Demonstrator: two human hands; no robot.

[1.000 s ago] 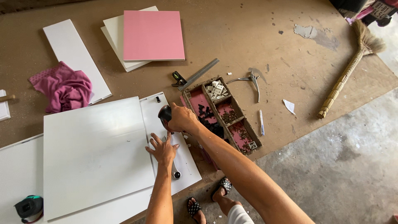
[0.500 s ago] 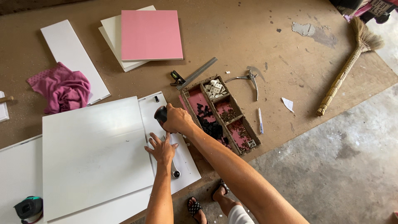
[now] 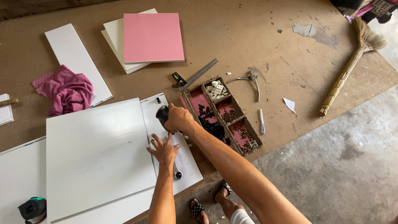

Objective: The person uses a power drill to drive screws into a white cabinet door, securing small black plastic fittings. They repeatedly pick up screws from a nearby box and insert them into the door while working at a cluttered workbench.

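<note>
The right grip [image 3: 179, 119] is clenched on a black-handled screwdriver [image 3: 162, 113] set upright on the narrow white panel [image 3: 187, 166], the left grip [image 3: 164, 150] lies released and flat beside it, so fastening looks underway, not finished.

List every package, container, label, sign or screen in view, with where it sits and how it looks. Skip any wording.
Compartment tray: on the brown board right of the right hand, long, brown-walled, pink-bottomed; white, black and brassy small parts.
Paper scrap: right of the tray, small, white, possibly a label; too small to tell.
Tape measure: bottom left on a white panel, black and green case.
No signs or screens show.
</note>
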